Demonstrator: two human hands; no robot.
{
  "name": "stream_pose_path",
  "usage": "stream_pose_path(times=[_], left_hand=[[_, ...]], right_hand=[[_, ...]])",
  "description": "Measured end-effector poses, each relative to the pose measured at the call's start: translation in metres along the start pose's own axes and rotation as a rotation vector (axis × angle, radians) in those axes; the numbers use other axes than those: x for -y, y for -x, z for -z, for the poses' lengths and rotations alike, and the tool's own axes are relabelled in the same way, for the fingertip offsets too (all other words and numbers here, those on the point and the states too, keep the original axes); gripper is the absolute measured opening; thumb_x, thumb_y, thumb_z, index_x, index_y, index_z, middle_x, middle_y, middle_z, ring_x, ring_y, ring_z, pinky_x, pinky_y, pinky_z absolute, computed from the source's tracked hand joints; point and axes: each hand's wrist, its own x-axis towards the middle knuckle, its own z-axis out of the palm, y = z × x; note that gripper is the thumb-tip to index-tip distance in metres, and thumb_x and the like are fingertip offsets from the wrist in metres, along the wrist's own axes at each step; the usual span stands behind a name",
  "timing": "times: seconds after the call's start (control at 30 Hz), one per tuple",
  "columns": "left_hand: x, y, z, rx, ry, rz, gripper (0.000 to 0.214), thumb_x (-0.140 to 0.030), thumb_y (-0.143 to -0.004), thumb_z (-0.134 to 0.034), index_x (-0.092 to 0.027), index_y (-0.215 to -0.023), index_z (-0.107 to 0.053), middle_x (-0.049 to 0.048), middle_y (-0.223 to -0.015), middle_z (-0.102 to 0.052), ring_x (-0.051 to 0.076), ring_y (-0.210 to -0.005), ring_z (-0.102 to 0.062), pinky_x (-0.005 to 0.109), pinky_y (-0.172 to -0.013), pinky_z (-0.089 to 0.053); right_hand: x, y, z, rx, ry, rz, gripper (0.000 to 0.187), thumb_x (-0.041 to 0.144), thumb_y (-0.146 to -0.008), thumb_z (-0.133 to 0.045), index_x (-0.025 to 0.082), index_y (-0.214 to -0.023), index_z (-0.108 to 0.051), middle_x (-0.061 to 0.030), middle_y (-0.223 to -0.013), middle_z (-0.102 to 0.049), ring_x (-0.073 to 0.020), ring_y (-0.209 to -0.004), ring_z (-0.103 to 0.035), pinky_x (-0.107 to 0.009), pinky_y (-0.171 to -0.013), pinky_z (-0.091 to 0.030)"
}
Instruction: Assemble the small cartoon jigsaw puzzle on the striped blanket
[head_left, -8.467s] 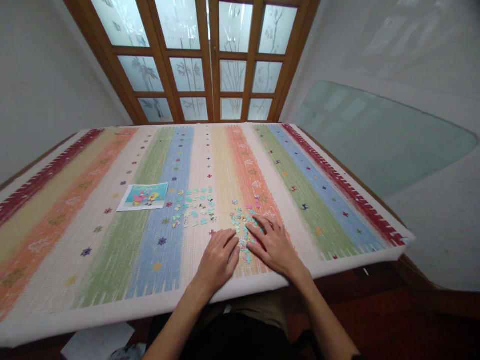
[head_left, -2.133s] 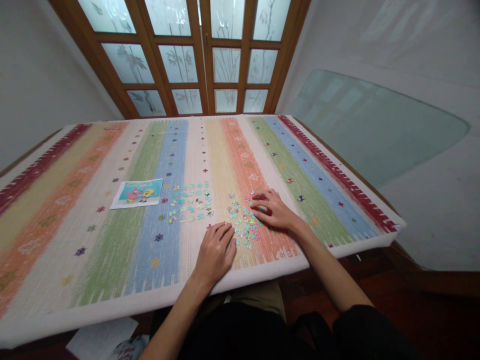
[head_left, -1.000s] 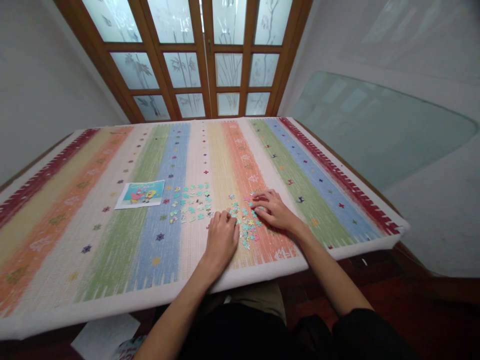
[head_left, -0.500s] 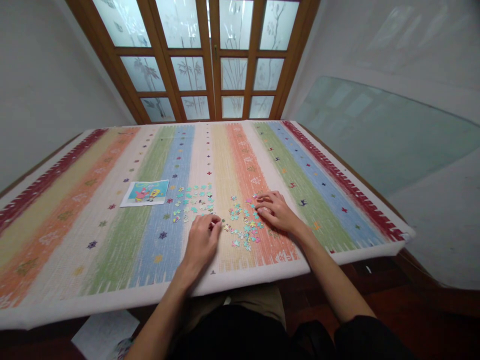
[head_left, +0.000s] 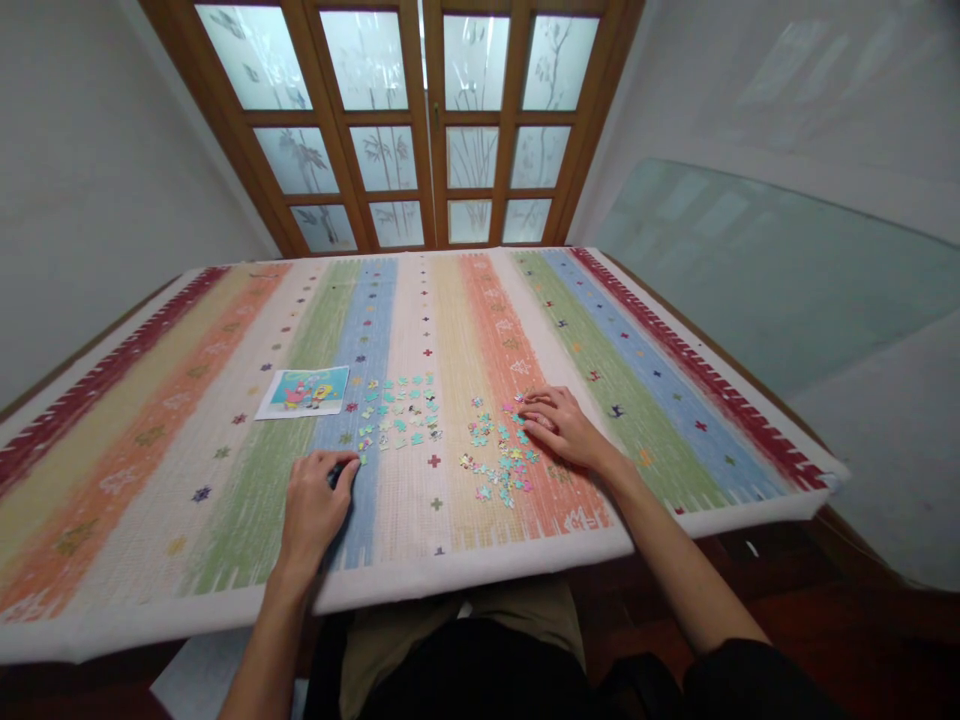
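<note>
Small jigsaw pieces lie in two groups on a striped mat (head_left: 225, 330): a spread-out teal group (head_left: 397, 415) and a loose mixed heap (head_left: 499, 465). My left hand (head_left: 315, 505) rests on the mat below and left of the teal group, fingers curled with the tips pinched on something I cannot make out. On the right side of the mixed heap lies my right hand (head_left: 559, 425), its fingers bent and pressed down on the pieces there. A cartoon reference picture (head_left: 304, 390) lies to the left of the teal group.
The mat covers a wide table whose front edge (head_left: 465, 585) is just before my lap. Frosted glass doors in wooden frames (head_left: 420, 120) stand behind the table. A glass sheet (head_left: 750, 270) leans on the right wall. Paper (head_left: 187, 680) lies on the floor lower left.
My left hand has slid left from the edge of the mixed heap, past the teal group, onto the blue and green stripes. My right hand has stayed on the heap.
</note>
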Motion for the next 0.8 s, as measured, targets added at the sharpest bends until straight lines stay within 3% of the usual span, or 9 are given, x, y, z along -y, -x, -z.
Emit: stream_pose_path(times=[0.13,0.27,0.4,0.67,0.8], left_hand=[[0.0,0.0,-0.001,-0.014,-0.025,-0.008,0.035,-0.045,-0.095,-0.05,-0.021,-0.085,-0.074,0.0111,-0.089,-0.073,0.031,-0.088,-0.064,0.047,-0.085,-0.054],[-0.005,0.002,0.0,-0.087,-0.007,-0.05,0.038,-0.045,-0.099,-0.045,-0.02,-0.088,-0.072,0.011,-0.088,-0.072,0.03,-0.087,-0.064,0.047,-0.085,-0.053],[-0.022,0.007,-0.004,-0.122,0.067,-0.176,0.031,-0.039,-0.102,-0.046,-0.02,-0.094,-0.07,0.0086,-0.089,-0.071,0.027,-0.087,-0.064,0.043,-0.084,-0.054],[-0.079,0.033,-0.036,0.066,0.248,-0.352,0.016,-0.026,-0.101,-0.053,-0.02,-0.109,-0.065,0.0084,-0.102,-0.068,0.025,-0.097,-0.063,0.041,-0.086,-0.056],[-0.103,0.045,-0.057,0.123,0.24,-0.415,0.035,-0.033,-0.096,-0.064,-0.019,-0.127,-0.059,0.0135,-0.127,-0.065,0.031,-0.118,-0.06,0.052,-0.101,-0.053]], right_hand=[[-0.003,0.001,-0.005,0.02,0.026,-0.019,0.046,0.051,-0.1,-0.053,0.022,-0.133,-0.066,-0.0163,-0.141,-0.059,-0.0337,-0.133,-0.053,-0.057,-0.112,-0.044],[-0.004,0.001,-0.012,0.12,0.062,-0.05,0.072,0.071,-0.097,-0.047,0.022,-0.15,-0.052,-0.0158,-0.157,-0.048,-0.0352,-0.147,-0.041,-0.06,-0.121,-0.034],[0.004,0.0,-0.013,0.244,0.038,-0.004,0.079,0.074,-0.098,-0.041,0.024,-0.159,-0.04,-0.0127,-0.163,-0.041,-0.033,-0.152,-0.034,-0.058,-0.126,-0.027],[0.023,-0.016,-0.02,0.329,0.019,0.114,0.081,0.072,-0.098,-0.044,0.027,-0.163,-0.03,-0.0083,-0.17,-0.027,-0.031,-0.156,-0.026,-0.054,-0.127,-0.025],[0.025,-0.031,-0.031,0.352,0.026,0.12,0.084,0.073,-0.097,-0.046,0.024,-0.164,-0.029,-0.0092,-0.172,-0.018,-0.0312,-0.159,-0.016,-0.055,-0.129,-0.018]])
